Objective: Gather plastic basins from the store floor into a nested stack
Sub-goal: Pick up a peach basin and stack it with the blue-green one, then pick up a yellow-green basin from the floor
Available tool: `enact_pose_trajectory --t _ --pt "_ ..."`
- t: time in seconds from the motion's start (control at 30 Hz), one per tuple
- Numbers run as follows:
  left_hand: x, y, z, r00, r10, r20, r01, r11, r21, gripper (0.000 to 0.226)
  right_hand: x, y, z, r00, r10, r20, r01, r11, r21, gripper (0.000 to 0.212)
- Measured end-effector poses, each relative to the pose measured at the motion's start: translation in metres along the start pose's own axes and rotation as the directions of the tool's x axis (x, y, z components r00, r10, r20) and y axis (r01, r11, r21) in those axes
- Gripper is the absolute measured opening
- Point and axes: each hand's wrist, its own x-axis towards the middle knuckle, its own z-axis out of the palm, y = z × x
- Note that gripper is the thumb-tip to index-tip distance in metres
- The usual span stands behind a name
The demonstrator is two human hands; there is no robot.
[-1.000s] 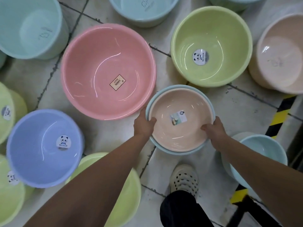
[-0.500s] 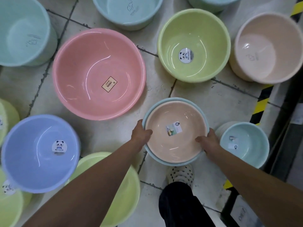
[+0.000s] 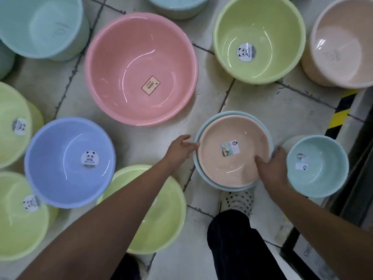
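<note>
A peach basin [image 3: 232, 150] sits nested inside a pale blue basin [image 3: 203, 174] on the tiled floor in front of my feet. My right hand [image 3: 272, 164] grips the near right rim of this pair, fingers curled over the edge into the peach basin. My left hand [image 3: 180, 147] is at the left rim with fingers stretched out, just touching or barely off the edge. A small pale blue basin [image 3: 316, 166] stands right beside the pair, on the right.
Around them stand a big pink basin [image 3: 141, 69], a lilac basin [image 3: 70, 162], green basins [image 3: 259, 39] [image 3: 159, 209] [image 3: 14, 126], a beige tub [image 3: 343, 43] and teal tubs [image 3: 40, 25]. A yellow-black striped edge [image 3: 339, 116] and dark shelving border the right.
The nested pair has come closer to my feet and next to the small blue basin. My left hand has let go of the rim and opened; the right still holds.
</note>
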Motion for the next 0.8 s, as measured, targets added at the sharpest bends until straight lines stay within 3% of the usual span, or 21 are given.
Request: enact_pose_trajectory --t 0.13,0.23,0.3,0.4,0.47,0.57,0.63,0.8 --pt "-0.043 -0.025 -0.071 0.963 0.135 -0.232 -0.147 0.989 -0.034 0.021 -0.068 -0.043 0.018 0.95 -0.296 0.101 0.301 0.953 -0.036 0.064" --pt "-0.087 -0.069 -0.118 0.884 0.145 -0.444 -0.174 0.984 -0.024 0.006 -0.115 -0.057 0.06 0.852 -0.452 0.263 0.471 0.882 -0.01 0.058" --pt "-0.118 -0.106 -0.137 0.791 0.062 -0.609 -0.112 0.993 -0.043 0.004 -0.143 -0.06 0.093 0.835 -0.429 0.346 0.456 0.89 0.002 0.058" --pt "-0.144 -0.164 -0.152 0.583 -0.176 -0.793 0.029 0.98 -0.196 0.009 -0.174 -0.057 0.137 0.827 -0.327 0.457 0.403 0.912 -0.078 0.065" --pt "-0.147 -0.207 -0.155 0.573 -0.36 -0.736 0.157 0.93 -0.333 0.028 -0.182 -0.046 0.16 0.802 -0.25 0.543 0.424 0.878 -0.221 0.071" --pt "-0.143 -0.252 -0.151 0.733 -0.502 -0.459 0.259 0.83 -0.494 0.045 -0.179 -0.032 0.184 0.829 -0.088 0.552 0.389 0.8 -0.457 0.063" --pt "-0.14 -0.27 -0.148 0.745 -0.54 -0.391 0.289 0.791 -0.539 0.043 -0.174 -0.025 0.193 0.843 -0.039 0.537 0.385 0.74 -0.551 0.054" --pt "-0.141 -0.292 -0.157 0.768 -0.56 -0.311 0.417 0.806 -0.421 0.026 -0.14 0.011 0.189 0.831 -0.027 0.556 0.438 0.649 -0.622 0.025"
